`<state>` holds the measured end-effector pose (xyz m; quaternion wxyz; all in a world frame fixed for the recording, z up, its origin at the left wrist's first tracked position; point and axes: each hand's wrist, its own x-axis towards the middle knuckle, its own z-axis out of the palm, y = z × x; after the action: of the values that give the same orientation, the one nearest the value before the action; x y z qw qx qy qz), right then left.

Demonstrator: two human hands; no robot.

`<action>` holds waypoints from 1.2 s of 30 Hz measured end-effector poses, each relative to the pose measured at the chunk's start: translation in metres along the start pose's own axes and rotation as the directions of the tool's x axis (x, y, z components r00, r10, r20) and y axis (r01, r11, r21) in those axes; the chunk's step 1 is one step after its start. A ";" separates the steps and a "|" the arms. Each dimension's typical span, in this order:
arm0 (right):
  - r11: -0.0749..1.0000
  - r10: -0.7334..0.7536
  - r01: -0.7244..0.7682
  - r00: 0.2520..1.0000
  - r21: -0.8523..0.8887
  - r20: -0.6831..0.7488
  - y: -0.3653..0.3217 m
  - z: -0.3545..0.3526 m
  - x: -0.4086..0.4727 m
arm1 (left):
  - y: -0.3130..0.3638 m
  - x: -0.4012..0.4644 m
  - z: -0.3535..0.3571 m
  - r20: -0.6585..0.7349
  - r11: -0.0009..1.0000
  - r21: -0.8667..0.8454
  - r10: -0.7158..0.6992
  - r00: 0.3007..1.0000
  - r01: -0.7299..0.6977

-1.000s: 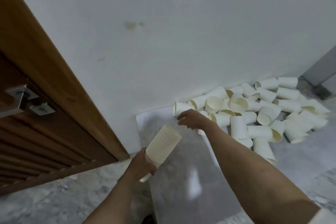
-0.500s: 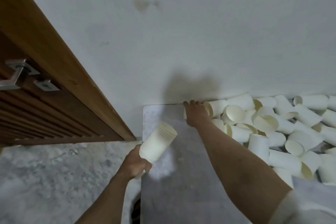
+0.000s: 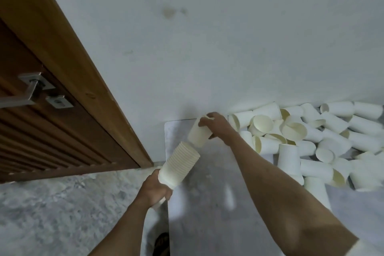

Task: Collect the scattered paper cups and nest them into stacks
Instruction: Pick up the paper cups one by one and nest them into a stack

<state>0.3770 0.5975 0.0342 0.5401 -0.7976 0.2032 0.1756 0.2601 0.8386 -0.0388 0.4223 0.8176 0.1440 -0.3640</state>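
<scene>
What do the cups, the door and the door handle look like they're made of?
The loose cups look like matte white paper: thin walls, rolled rims, cream insides. The nested stack in the left hand appears to be the same. The door looks like brown wood with a smooth, faintly glossy finish, grain and a knot showing. The door handle seems to be brushed metal, grey and dull.

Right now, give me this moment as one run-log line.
left hand: holds nested stack | right hand: holds single cup, base at stack mouth, not yet nested | loose cups: piled by wall
</scene>
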 end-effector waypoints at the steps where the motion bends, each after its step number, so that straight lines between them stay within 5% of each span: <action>1: 0.999 0.008 -0.008 1.000 0.046 0.014 -0.001 -0.002 -0.007 | 0.000 0.001 -0.001 -0.007 1.000 -0.006 0.000 1.000 -0.001; 7: 0.984 0.171 -0.151 0.955 -0.099 0.242 0.017 0.016 -0.061 | 0.016 -0.005 0.007 -0.040 0.992 0.068 0.110 0.993 -0.107; 10: 0.977 0.210 -0.213 0.922 -0.029 0.324 0.030 0.022 -0.069 | 0.019 -0.005 0.011 -0.027 0.986 0.100 0.135 0.991 -0.131; 13: 0.988 0.145 -0.134 0.976 -0.077 0.165 0.033 0.007 -0.061 | 0.020 -0.005 0.014 -0.006 0.982 0.123 0.143 0.990 -0.141; 17: 0.796 -0.085 -0.077 0.968 -0.601 -0.236 0.052 -0.023 -0.041 | 0.023 -0.008 0.013 0.000 0.985 0.109 0.138 0.990 -0.137; 24: 0.386 -0.137 -0.116 0.974 -0.915 -0.182 0.084 -0.031 -0.038 | 0.027 0.001 0.009 0.032 0.994 0.055 0.093 0.995 -0.095; 36: 0.304 -0.243 -0.037 0.963 -0.952 -0.115 0.096 -0.025 -0.047 | 0.023 -0.013 0.006 0.070 0.989 0.088 0.116 0.991 -0.122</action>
<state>0.2886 0.5481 -0.0091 -0.0493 -0.9877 0.0726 0.1295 0.2607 0.8208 -0.0184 0.4096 0.8312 0.0643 -0.3705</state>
